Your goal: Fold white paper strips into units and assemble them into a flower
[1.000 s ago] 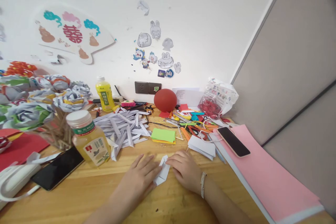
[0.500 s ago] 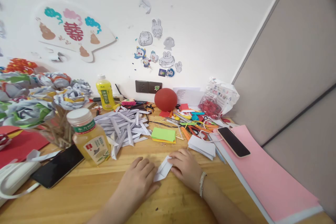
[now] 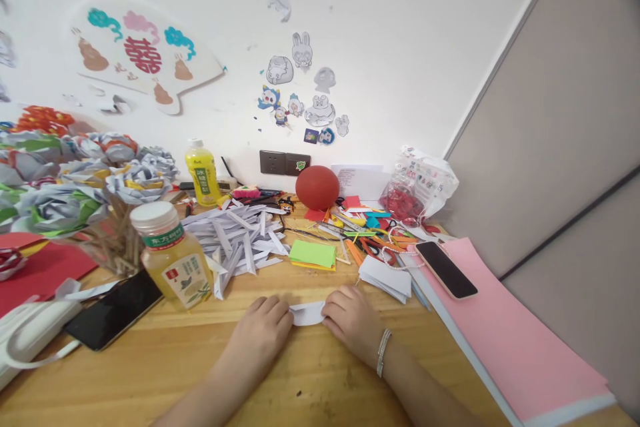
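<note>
A small folded piece of white paper (image 3: 307,313) lies level between my two hands, low over the wooden table. My left hand (image 3: 265,327) is closed on its left end, and my right hand (image 3: 353,320), with a silvery bracelet at the wrist, is closed on its right end. The thumbs are mostly hidden. Just beyond the hands sits a pad of green and yellow paper slips (image 3: 313,254). Right of it lies a stack of white paper sheets (image 3: 385,277). A heap of folded white paper strips (image 3: 240,237) spreads to the left.
Two drink bottles, one near (image 3: 173,257) and one far (image 3: 203,173), stand left. Phones lie at left (image 3: 116,310) and on pink paper (image 3: 505,320) at right. Behind are a red balloon (image 3: 317,188), scissors and scraps. Paper flowers (image 3: 65,210) fill the far left.
The white paper has turned from slanting to nearly level. My left hand has moved up and slightly left to its left end; my right hand stays almost in place.
</note>
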A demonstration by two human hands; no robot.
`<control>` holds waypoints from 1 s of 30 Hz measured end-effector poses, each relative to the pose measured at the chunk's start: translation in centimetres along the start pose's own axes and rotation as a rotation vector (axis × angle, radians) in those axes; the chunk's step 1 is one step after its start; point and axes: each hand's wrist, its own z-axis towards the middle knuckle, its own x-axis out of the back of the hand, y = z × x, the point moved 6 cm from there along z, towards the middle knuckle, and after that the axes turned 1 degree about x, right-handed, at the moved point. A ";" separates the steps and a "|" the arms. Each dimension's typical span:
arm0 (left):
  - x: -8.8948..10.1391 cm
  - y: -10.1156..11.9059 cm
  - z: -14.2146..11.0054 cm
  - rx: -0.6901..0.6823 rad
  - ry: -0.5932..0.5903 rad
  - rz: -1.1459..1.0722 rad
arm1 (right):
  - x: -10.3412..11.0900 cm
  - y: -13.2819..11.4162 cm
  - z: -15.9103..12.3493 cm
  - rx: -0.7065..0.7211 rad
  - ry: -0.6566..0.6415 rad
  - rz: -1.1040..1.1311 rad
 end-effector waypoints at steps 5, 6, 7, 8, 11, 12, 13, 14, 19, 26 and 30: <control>-0.1 0.2 0.2 0.025 -0.011 0.010 | 0.1 0.5 0.0 -0.118 0.050 0.152; -0.1 0.3 0.3 0.034 -0.010 0.004 | 0.1 0.7 0.0 -0.157 0.049 0.184; 0.0 0.3 0.3 0.045 -0.009 -0.003 | 0.0 0.9 -0.1 -0.198 0.046 0.212; 0.0 0.4 0.4 0.055 -0.013 -0.011 | -0.1 1.1 -0.1 -0.242 0.043 0.238; -0.3 0.3 0.5 0.106 -0.064 -0.049 | -0.4 1.5 -0.3 -0.364 0.052 0.288; -0.5 0.1 0.5 0.136 -0.086 -0.065 | -0.5 1.6 -0.3 -0.394 0.058 0.292; -0.6 0.0 0.6 0.168 -0.108 -0.083 | -0.5 1.6 -0.3 -0.415 0.064 0.290; -0.7 -0.1 0.6 0.201 -0.127 -0.100 | -0.5 1.6 -0.3 -0.428 0.071 0.285; -1.0 -0.5 1.0 0.302 -0.190 -0.106 | -0.7 1.4 -0.2 -0.461 0.087 0.235; -1.3 -0.4 1.4 0.329 -0.209 -0.008 | -0.9 1.3 -0.2 -0.518 0.081 0.174; -0.7 0.2 1.2 0.301 -0.190 0.084 | -1.0 1.6 -0.6 -0.573 0.081 0.152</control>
